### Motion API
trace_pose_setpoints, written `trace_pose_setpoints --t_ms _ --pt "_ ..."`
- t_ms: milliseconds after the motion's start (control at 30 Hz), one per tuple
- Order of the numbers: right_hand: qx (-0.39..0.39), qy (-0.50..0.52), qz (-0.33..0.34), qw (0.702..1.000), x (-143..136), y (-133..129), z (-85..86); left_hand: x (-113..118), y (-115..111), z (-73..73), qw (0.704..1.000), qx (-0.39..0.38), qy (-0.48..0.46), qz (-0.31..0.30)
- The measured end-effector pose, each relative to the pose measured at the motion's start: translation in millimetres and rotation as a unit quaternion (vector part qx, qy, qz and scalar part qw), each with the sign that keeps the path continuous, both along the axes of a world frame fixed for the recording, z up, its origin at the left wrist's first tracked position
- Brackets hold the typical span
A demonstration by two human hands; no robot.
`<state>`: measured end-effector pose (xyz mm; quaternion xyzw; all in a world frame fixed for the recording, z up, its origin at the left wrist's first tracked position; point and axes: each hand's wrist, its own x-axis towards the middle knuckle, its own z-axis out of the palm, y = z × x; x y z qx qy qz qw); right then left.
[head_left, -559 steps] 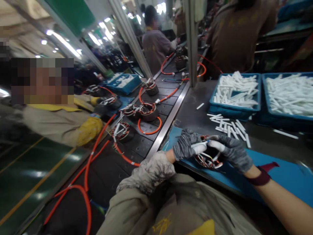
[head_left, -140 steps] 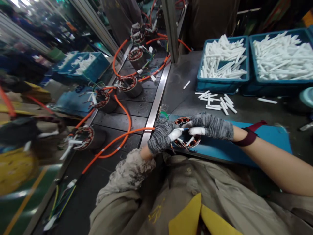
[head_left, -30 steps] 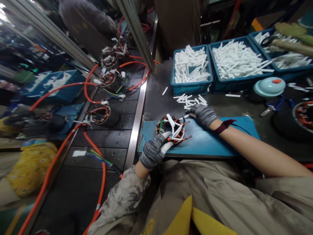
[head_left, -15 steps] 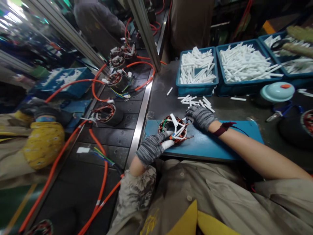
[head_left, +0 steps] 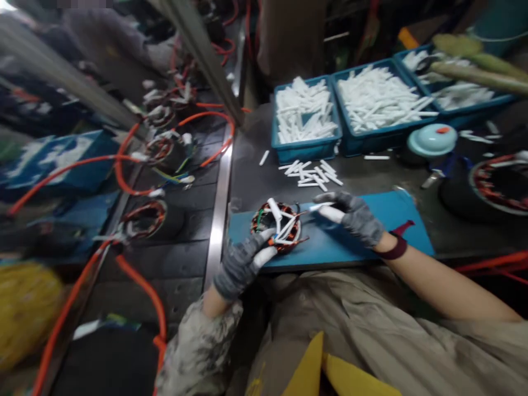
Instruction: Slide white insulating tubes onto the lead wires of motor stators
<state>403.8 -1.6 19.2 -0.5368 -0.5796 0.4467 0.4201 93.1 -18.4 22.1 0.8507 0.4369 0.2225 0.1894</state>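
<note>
A motor stator (head_left: 258, 220) with copper windings and white sleeved leads lies on a blue mat (head_left: 330, 239) in front of me. My left hand (head_left: 243, 263), in a grey glove with pale fingertips, grips its near left edge, with thumb and finger at the leads. To the right of the stator, my right hand (head_left: 355, 217), gloved alike, pinches a short white sleeve tube (head_left: 315, 207). The tube points left at the end of a copper lead (head_left: 300, 214); whether the two touch I cannot tell. Loose white tubes (head_left: 313, 175) lie scattered just beyond the mat.
Blue bins (head_left: 305, 146) of white tubes stand at the back. A light-blue lidded container (head_left: 432, 139) and another stator (head_left: 474, 192) are at right. Left of a metal rail (head_left: 218, 214), a conveyor carries stators and orange cables (head_left: 142, 280). A co-worker's yellow sleeve (head_left: 27, 313) is blurred.
My right hand has come back from the loose tubes toward me, now with a white tube in its fingers. My left hand stays on the stator. The whole view has shifted.
</note>
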Motion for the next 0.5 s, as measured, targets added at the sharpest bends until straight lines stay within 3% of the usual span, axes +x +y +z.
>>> trace_pose_setpoints --t_ms 167,267,400,500 --pt "-0.044 0.185 0.09 0.978 -9.5 13.9 -15.6 -4.5 0.0 -2.1 0.996 0.083 0.031 -0.001" --pt "-0.052 0.235 0.148 0.959 -6.8 27.1 -23.1 -2.7 3.7 3.6 0.991 0.123 0.051 -0.032" --pt "-0.033 0.207 0.221 0.952 -7.4 42.8 -16.1 4.4 7.3 10.8 0.982 0.147 0.066 -0.103" --pt "-0.007 0.063 0.265 0.962 -16.2 48.6 8.5 10.0 11.7 14.8 0.977 0.169 0.067 -0.115"
